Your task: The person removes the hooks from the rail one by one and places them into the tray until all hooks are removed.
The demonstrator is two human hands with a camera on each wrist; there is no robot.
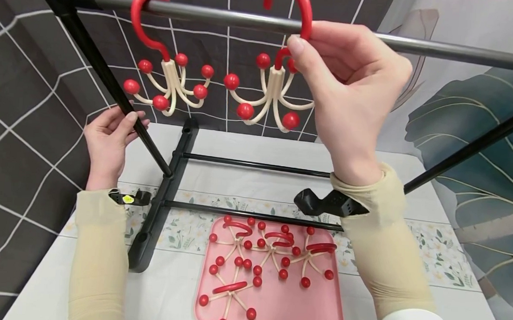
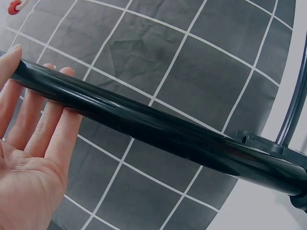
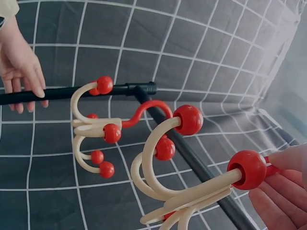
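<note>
My right hand [image 1: 352, 83] pinches the red hook [image 1: 307, 13] of a cream hanger [image 1: 274, 91] with several curved arms ending in red balls. The hook's curve crosses in front of the rack's grey top bar [image 1: 229, 17], and its free tip shows just above the bar. A matching hanger [image 1: 170, 78] hangs from that bar further left by its red hook [image 1: 138, 16]. With thumb in front and fingers behind, my left hand [image 1: 109, 140] holds the rack's black slanted side post [image 2: 129, 117].
Below, a pink tray [image 1: 300, 312] carries several more such hangers [image 1: 231, 288] in its left and back parts. The rack's black foot [image 1: 148, 231] and lower crossbars [image 1: 253, 214] stand on the white table [image 1: 167, 290]. A dark gridded cloth [image 1: 21, 167] hangs behind.
</note>
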